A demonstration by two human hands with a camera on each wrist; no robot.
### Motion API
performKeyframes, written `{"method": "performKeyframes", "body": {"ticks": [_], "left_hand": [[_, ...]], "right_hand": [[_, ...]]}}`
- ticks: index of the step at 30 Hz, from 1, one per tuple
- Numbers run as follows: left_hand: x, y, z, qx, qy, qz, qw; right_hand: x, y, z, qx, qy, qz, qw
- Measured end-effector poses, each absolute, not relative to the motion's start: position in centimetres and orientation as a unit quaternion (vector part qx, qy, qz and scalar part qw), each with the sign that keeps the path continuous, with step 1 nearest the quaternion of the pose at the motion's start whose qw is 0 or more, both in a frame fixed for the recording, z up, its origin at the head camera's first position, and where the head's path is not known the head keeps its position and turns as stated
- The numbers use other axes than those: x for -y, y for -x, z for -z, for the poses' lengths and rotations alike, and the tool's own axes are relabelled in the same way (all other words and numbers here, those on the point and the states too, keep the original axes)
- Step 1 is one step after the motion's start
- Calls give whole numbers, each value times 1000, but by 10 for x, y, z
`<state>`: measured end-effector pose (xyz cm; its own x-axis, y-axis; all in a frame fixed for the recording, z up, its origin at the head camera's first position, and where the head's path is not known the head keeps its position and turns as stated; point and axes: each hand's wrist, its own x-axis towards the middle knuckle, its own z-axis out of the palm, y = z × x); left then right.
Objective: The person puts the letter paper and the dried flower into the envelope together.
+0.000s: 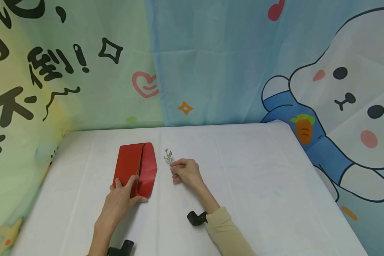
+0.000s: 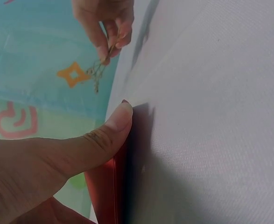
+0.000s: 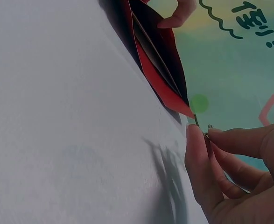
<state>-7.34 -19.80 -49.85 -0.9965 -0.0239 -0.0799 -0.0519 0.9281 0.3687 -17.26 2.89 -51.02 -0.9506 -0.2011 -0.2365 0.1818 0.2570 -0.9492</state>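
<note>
A red envelope [image 1: 129, 159] lies on the white-covered table, its flap [image 1: 148, 167] folded out to the right. My left hand [image 1: 120, 195] grips its near end, the thumb at the bottom edge and a finger at the opening. In the right wrist view the envelope [image 3: 156, 77] gapes, and the edge of something flat and pale [image 3: 151, 46] shows inside. Just right of the flap, my right hand [image 1: 188, 173] pinches a small sprig of dried flowers [image 1: 168, 158] by its stems between thumb and fingers. The sprig is held above the cloth, its shadow falling below.
White cloth [image 1: 259, 199] covers the table. Behind it hangs a printed curtain [image 1: 208, 64] with a cartoon bear and lettering. A black camera mount [image 1: 196, 218] sits at the right wrist, and another [image 1: 123, 248] at the left wrist.
</note>
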Motion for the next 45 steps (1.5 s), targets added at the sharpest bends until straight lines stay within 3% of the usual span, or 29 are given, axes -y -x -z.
{"method": "performKeyframes", "body": {"ticks": [25,45], "left_hand": [[200,74,496,-979,27,-198,40],[201,76,497,-978,38,-200,54]], "right_hand": [[17,170,516,-727,29,657,199],[38,168,520,-664,28,688,290]]}}
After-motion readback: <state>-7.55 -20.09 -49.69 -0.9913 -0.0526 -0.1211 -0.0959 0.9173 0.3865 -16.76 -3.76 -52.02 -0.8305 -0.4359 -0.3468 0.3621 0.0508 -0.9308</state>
